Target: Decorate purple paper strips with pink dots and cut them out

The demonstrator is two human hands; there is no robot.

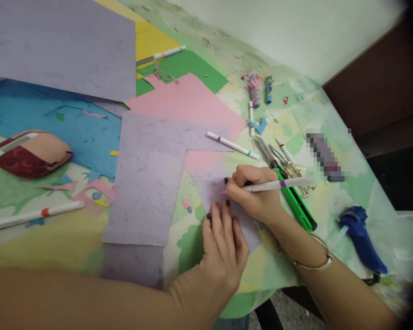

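Observation:
My right hand (256,192) is closed around a white felt-tip pen (265,185) with a purple band. Its pink tip points down at a small lilac piece of paper (249,224), close to faint drawn marks; I cannot tell whether it touches. Flat on the lower part of that paper rests my left hand (223,247), fingers stretched out and holding nothing. A green box cutter (298,204) lies just beyond my right hand, beside gold-handled scissors (292,169). Left of my hands is a larger lilac sheet (144,183) with a piece cut out of it.
Pink (192,101), green (199,68) and blue (99,123) sheets lie behind. A blue glue gun (363,240) is at the right. At the left are a dark red pouch (30,153) and paper scraps. Two small decorated paper rolls (254,91) stand far back, near more pens.

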